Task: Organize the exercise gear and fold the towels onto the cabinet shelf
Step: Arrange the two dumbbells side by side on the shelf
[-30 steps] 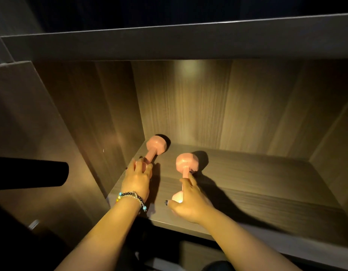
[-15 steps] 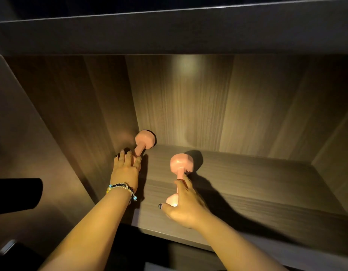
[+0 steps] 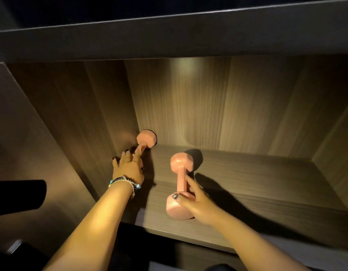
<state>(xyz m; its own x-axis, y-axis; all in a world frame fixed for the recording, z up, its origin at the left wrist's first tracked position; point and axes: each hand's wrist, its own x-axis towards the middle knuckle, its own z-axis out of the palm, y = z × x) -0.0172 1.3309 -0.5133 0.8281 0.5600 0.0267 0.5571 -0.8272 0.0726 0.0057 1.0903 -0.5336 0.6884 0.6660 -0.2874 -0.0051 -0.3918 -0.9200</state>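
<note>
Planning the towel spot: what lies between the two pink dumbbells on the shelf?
Only bare shelf and shadow between the left dumbbell and right dumbbell, per the head view.

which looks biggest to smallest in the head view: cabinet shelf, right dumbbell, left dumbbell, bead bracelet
1. cabinet shelf
2. right dumbbell
3. left dumbbell, though it lies farther back and is partly under the left hand, so they may match
4. bead bracelet
</note>
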